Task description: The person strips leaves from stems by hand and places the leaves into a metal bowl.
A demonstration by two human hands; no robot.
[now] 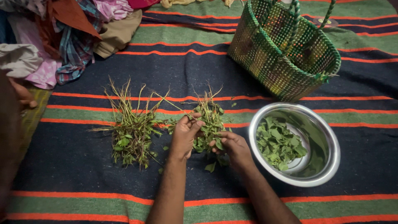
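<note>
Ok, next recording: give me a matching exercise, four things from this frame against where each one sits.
Things:
1. round shiny steel bowl
2. green woven plastic basket
3. heap of crumpled coloured clothes
4. bundle of leafy green stems with pale roots

Places:
A. top left corner of the blanket
B. just left of the left hand
C. right of the right hand, holding plucked leaves
D. upper right, lying tilted behind the bowl

Pairs: 1-C, 2-D, 3-A, 4-B
</note>
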